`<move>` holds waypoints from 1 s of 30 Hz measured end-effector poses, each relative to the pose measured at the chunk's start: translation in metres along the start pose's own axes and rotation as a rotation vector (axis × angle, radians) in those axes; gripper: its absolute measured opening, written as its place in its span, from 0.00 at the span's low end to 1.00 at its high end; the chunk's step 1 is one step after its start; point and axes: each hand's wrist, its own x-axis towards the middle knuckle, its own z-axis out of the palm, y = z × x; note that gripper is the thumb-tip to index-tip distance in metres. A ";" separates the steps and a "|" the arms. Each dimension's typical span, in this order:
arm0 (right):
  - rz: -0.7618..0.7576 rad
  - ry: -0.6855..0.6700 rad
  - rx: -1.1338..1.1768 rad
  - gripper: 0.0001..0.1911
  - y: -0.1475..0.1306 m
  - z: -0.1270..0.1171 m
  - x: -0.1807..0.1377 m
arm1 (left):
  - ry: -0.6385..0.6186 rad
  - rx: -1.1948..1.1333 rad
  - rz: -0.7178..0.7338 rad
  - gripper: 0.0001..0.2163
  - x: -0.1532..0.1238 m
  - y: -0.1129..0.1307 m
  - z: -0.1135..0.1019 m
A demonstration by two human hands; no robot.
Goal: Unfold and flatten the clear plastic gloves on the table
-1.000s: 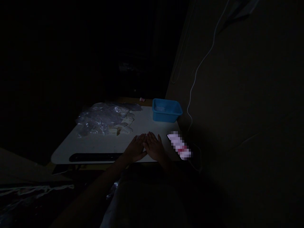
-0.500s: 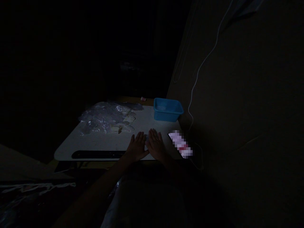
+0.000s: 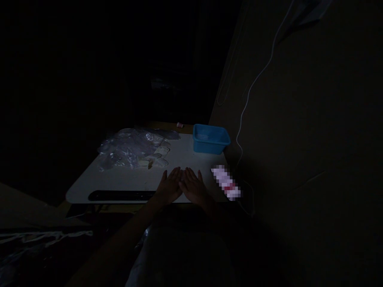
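Near the front edge of the white table (image 3: pixel 128 179), my left hand (image 3: pixel 169 187) and my right hand (image 3: pixel 192 188) rest side by side in dim light. Both are palm down, with their fingers stretched forward and their inner edges meeting or nearly so. Between the fingertips shows a small pale patch, too dark to name; whether anything lies beneath the palms is hidden. Right of my right hand lies a phone (image 3: pixel 226 182) with a lit, blurred screen. Crumpled clear plastic (image 3: pixel 128 147) covers the table's left side, with small whitish pieces (image 3: pixel 160 159) at its right edge.
A blue plastic basin (image 3: pixel 211 146) stands at the back right. Behind the table's far edge lies a small pinkish cup-like object (image 3: pixel 180 125). A dark slot (image 3: pixel 122 195) runs along the front edge. Down the right wall hangs a white cable (image 3: pixel 248 95).
My hands have drawn closer together, and the pale patch between them shows less. The right hand has shifted slightly left. The view has moved a little; other things stay put.
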 end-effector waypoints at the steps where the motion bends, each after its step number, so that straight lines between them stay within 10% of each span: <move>1: 0.002 0.012 0.000 0.29 -0.001 0.000 0.000 | 0.002 0.003 -0.011 0.25 -0.001 -0.002 -0.001; 8: 0.003 0.042 0.006 0.33 -0.003 0.002 -0.001 | 0.069 0.024 -0.190 0.23 -0.001 -0.025 -0.016; 14: -0.014 -0.017 0.015 0.33 -0.004 -0.004 -0.001 | 0.029 -0.127 0.090 0.24 0.012 -0.009 -0.014; 30: -0.005 -0.012 0.051 0.36 -0.002 0.000 -0.001 | 0.037 -0.036 0.010 0.27 0.017 0.007 0.010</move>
